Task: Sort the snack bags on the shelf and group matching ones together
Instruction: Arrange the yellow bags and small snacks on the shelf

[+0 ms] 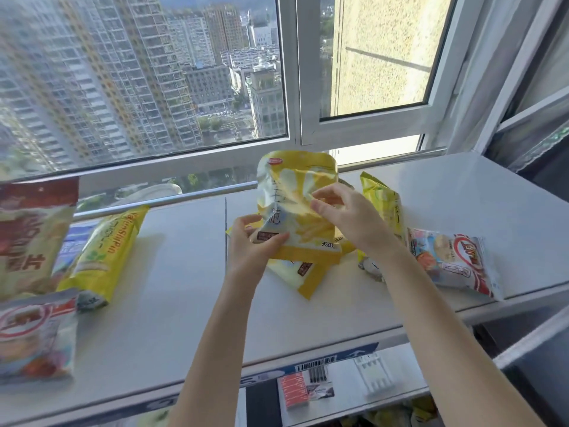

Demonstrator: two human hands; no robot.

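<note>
A yellow-and-white snack bag [295,180] stands upright above the middle of the white shelf [172,297]. My left hand [249,245] pinches its lower left corner, and my right hand [345,211] grips its right side. A matching yellow bag [303,277] lies flat beneath it. Another yellow bag [383,201] stands just behind my right wrist. A red-and-white bag [452,260] lies at the right. On the left are a long yellow bag [104,251], a red-and-cream bag [27,235] and a second red-and-white bag [34,334].
A large window [141,81] with a white frame rises right behind the shelf. A lower shelf [354,383] holds a red packet, pens and a white plastic piece. A metal rail [529,337] runs along the right edge.
</note>
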